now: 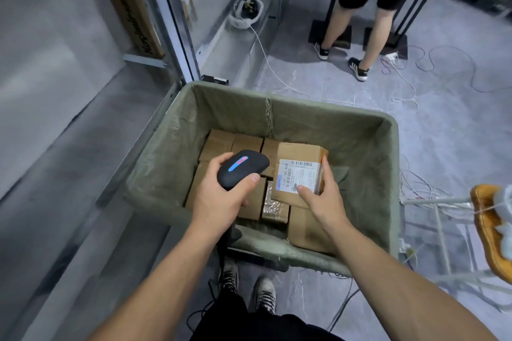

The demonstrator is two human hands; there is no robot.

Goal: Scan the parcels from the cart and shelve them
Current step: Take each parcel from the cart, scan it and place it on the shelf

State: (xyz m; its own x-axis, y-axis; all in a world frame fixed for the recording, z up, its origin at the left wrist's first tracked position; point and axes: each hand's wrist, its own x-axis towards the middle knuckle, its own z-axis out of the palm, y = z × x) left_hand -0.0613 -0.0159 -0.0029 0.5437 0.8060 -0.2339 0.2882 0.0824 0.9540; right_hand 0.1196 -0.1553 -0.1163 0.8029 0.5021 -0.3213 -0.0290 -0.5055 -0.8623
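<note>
Scan moment at the cart, both hands busy.
Left hand [221, 199] fingers wrapped round black scanner [242, 171]; at its 3 o'clock, labelled parcel [299, 174], label up, gripped by right hand [321, 199] over other boxes [246, 144] inside green-lined cart [365, 152].

Fine print on the parcel [297, 153] label [300, 176]: too small to read. Scanner [241, 169] handle's buried in the left hand [221, 202]. Bystander [368, 8] cut off above the waist.

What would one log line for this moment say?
step: scan | left hand: grips scanner | right hand: holds labelled parcel over other boxes in cart | shelving: not yet
</note>
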